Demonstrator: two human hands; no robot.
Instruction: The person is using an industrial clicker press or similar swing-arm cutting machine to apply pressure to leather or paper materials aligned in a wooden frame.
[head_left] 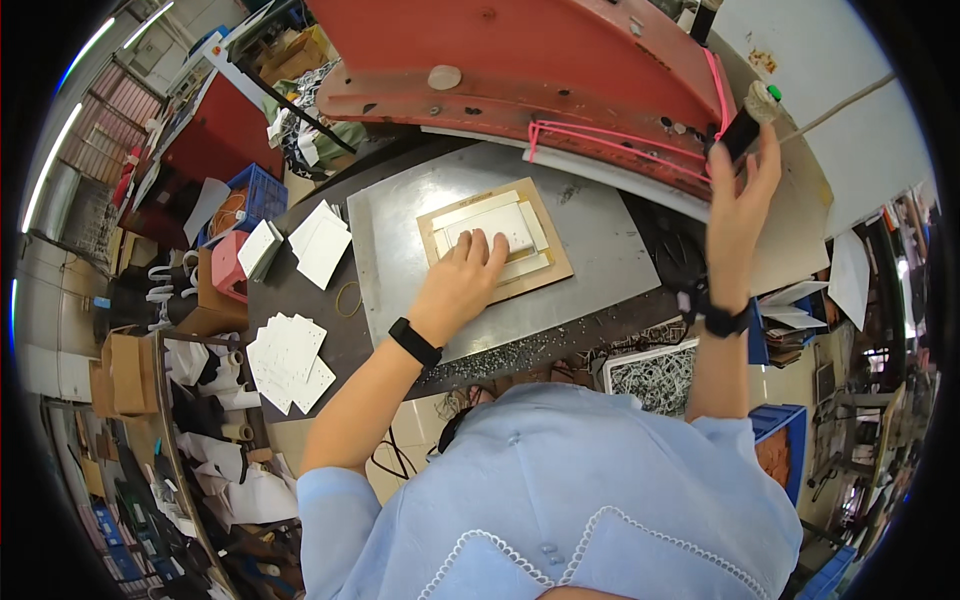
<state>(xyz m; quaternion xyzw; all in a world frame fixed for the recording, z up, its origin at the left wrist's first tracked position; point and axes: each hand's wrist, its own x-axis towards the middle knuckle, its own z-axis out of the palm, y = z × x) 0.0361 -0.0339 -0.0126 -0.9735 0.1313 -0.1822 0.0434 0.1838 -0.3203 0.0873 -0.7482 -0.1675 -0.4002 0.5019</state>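
Observation:
My left hand (466, 272) lies with its fingers spread on a white card (512, 226), inside a tan board with pale raised strips (553, 262). The board rests on a grey metal plate (610, 275) on a dark table. At the upper right, my right hand (742, 195) has its thumb and fingers round a black handle (739, 135) with a green button (774, 92). This handle sits at the end of a big red machine arm (520, 70), which hangs over the table's far side. Pink cord (620, 141) is tied along the arm.
Stacks of white cards (288, 362) (322, 246) and a rubber band (348, 299) lie left of the plate. Small scraps (510, 362) litter the near edge. A scrap-filled tray (655, 380) is below right. A blue crate (262, 196) stands at left, a blue bin (795, 465) at right.

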